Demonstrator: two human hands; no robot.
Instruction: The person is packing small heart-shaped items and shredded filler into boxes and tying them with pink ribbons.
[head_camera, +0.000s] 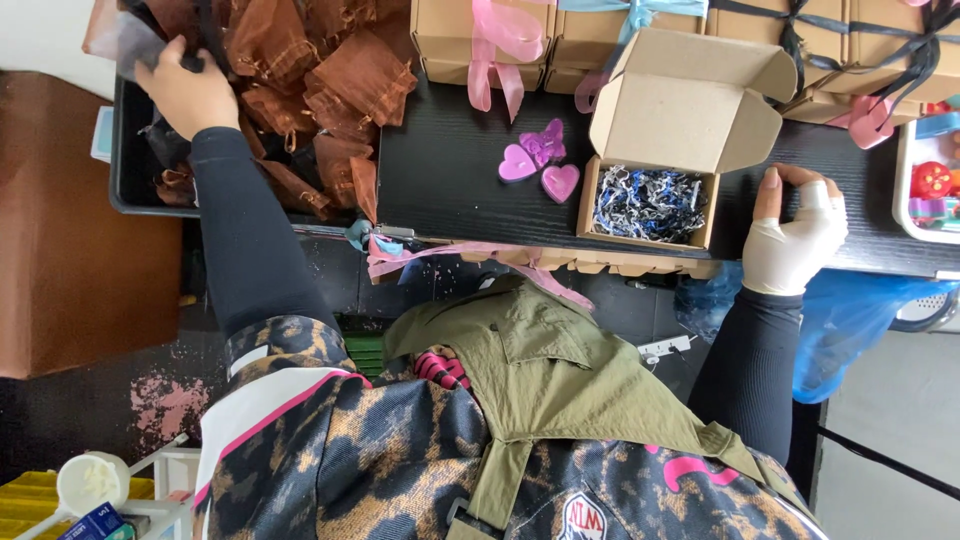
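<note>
The left hand reaches far out on a straight, black-sleeved arm to the heap of brown sheer drawstring pouches, well to the left of the open brown cardboard box. Its fingers are curled around a dark pouch at the top of the heap, knuckles up; how tightly it holds cannot be told.

The right hand, in a pale fingerless wrap, rests on the black table just right of the open box, not touching it. Its fingers are loosely bent toward the surface and its thumb points away from the body; it holds nothing.

The open box has its lid flaps raised and holds a nest of blue, black and white shredded paper. Just left of the box lie three heart-shaped pieces in pink and purple. Beyond it stands a row of closed cardboard boxes tied with pink, blue and black ribbons. Right of it, past the right hand, a white tray with colourful small items sits at the table's end. A pink ribbon trails along the table's near edge, left of the box.
</note>
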